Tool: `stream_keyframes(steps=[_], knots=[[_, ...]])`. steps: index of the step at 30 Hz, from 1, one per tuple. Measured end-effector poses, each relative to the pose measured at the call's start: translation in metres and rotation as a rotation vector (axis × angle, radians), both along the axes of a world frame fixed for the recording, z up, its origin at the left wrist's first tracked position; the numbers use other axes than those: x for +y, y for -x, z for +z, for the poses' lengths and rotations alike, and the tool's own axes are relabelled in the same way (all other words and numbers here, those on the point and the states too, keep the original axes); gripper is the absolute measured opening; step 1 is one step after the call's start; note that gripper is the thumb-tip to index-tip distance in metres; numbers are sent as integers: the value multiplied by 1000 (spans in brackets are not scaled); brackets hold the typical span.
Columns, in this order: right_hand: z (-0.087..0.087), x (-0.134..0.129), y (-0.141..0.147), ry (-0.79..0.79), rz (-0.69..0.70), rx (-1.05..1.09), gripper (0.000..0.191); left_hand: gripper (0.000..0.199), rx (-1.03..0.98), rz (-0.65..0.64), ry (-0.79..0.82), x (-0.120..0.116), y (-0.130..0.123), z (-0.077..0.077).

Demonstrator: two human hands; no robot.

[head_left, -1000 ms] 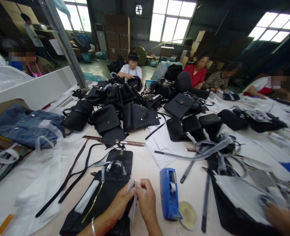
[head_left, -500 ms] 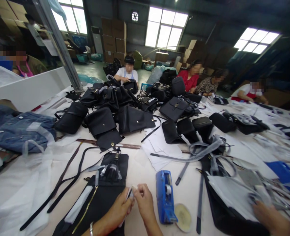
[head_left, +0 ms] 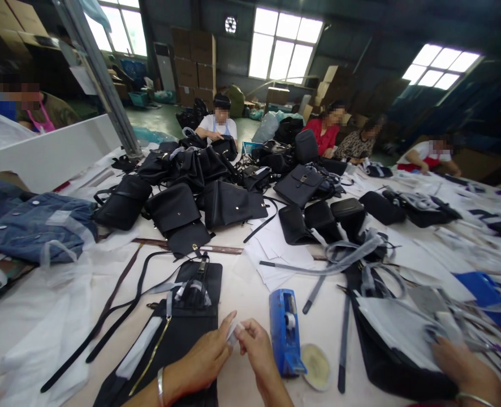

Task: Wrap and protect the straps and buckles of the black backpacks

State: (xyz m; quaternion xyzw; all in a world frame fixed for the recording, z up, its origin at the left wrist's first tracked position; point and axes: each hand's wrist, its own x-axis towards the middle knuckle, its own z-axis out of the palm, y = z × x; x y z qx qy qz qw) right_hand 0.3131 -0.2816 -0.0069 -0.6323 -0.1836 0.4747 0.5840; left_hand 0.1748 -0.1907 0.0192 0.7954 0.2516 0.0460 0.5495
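Note:
My left hand [head_left: 210,355], with a silver bangle at the wrist, and my right hand [head_left: 253,342] meet at the lower centre. Between their fingers is a small piece of whitish translucent wrapping [head_left: 233,332]; both hands pinch it. Under and left of my left hand lies an open black bag [head_left: 165,339] with a gold zip, a white wrapped strip [head_left: 139,346] and long black straps [head_left: 138,294]. A blue tape dispenser [head_left: 284,333] stands just right of my right hand, with a pale round disc [head_left: 315,366] beside it.
Many black bags [head_left: 199,167] are piled across the table [head_left: 242,288]. White paper sheets [head_left: 276,257] lie mid-table. At the lower right, another person's hand [head_left: 458,359] touches a black bag with white lining [head_left: 397,333]. A denim garment [head_left: 30,223] lies left. Several people sit beyond.
My left hand's fingers have straightened somewhat and the wrapping between my hands shows more. My hands have shifted slightly to the right. The other person's hand at right has moved slightly.

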Motion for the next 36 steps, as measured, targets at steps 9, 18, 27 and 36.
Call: stream_keyframes(steps=[9, 18, 27, 36], knots=[[17, 1, 17, 150, -95, -389, 25, 29, -123, 433, 220, -31, -13, 4], [6, -12, 17, -89, -29, 132, 37, 23, -189, 339, 406, -15, -7, -7], [2, -4, 29, 35, -227, -121, 35, 19, -51, 278, -61, -26, -8, 2], [-2, -5, 28, -45, -289, 314, 29, 21, -94, 77, -345, -27, -7, 0]])
